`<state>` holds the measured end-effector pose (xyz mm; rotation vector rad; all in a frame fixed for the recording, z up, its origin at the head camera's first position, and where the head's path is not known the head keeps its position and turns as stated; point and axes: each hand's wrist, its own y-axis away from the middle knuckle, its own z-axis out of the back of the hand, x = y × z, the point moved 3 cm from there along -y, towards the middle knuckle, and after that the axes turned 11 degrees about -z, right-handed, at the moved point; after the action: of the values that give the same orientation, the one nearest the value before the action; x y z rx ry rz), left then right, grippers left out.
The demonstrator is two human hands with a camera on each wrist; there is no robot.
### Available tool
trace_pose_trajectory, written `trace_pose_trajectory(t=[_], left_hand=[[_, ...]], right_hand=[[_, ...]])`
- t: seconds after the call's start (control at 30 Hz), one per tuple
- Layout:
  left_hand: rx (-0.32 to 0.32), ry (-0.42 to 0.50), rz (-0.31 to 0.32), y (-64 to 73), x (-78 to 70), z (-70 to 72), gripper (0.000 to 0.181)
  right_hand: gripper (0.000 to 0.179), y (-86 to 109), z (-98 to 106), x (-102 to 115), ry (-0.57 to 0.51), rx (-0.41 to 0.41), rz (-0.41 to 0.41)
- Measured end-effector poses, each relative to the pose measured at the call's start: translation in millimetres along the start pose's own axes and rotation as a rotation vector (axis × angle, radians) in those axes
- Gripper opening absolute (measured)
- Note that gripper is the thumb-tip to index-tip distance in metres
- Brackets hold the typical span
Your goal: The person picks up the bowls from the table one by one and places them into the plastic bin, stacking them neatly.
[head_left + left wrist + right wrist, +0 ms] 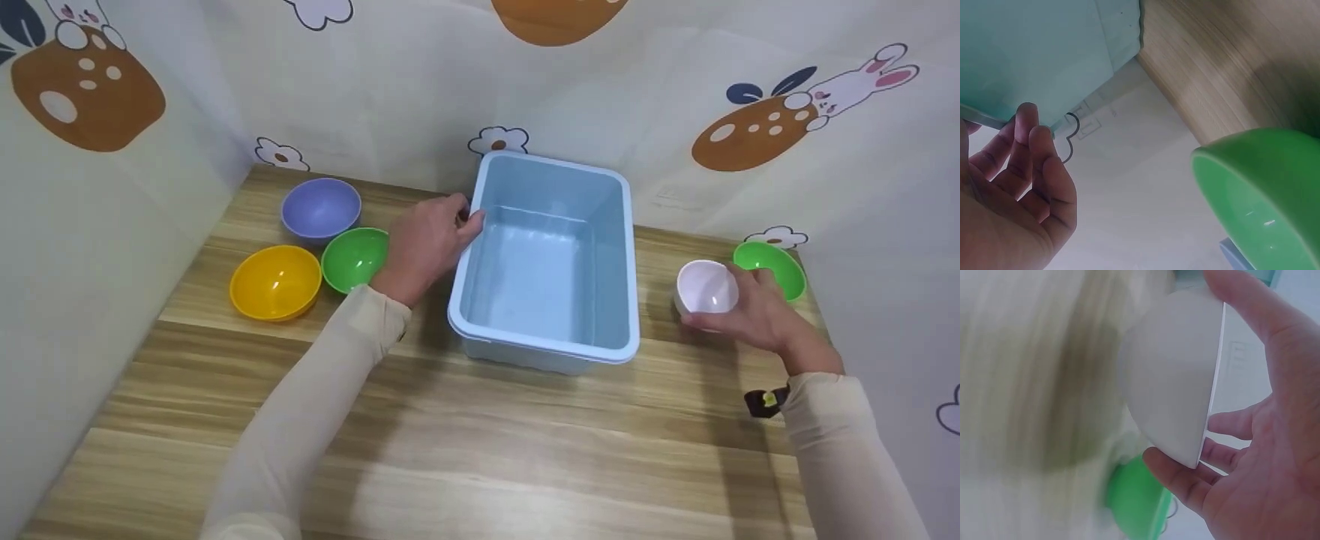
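Observation:
My right hand (765, 315) grips a white bowl (706, 286) by its rim, thumb on one side and fingers on the other. Close up in the right wrist view, that bowl is held off the wooden surface. Just beyond it sits a green bowl (772, 270). At the light blue plastic bin (544, 346), my left hand (424, 247) holds the left rim between thumb and curled fingers. In the left wrist view the fingertips press under the rim. The inside of the bin shows only its bare bottom.
Left of the bin stand a purple bowl (321, 208), a yellow bowl (275, 283) and another green bowl (352, 259), partly behind my left wrist. A patterned cloth wall (375, 90) closes off the back and sides of the wooden table (480, 450).

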<state>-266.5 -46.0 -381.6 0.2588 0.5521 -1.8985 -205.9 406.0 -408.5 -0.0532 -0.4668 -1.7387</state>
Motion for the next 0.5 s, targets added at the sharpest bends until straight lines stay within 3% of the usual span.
trace_pose_trajectory(t=[0.3, 0.5], left_hand=[[0.006, 0.027, -0.006, 1.0, -0.3, 0.1, 0.041], [-0.006, 0.031, -0.006, 1.9, -0.1, 0.0, 0.039]], right_hand=[[0.124, 1.7, 18, 11, 0.019, 0.018, -0.013], [0.118, 2.4, 27, 18, 0.005, -0.015, 0.032]])
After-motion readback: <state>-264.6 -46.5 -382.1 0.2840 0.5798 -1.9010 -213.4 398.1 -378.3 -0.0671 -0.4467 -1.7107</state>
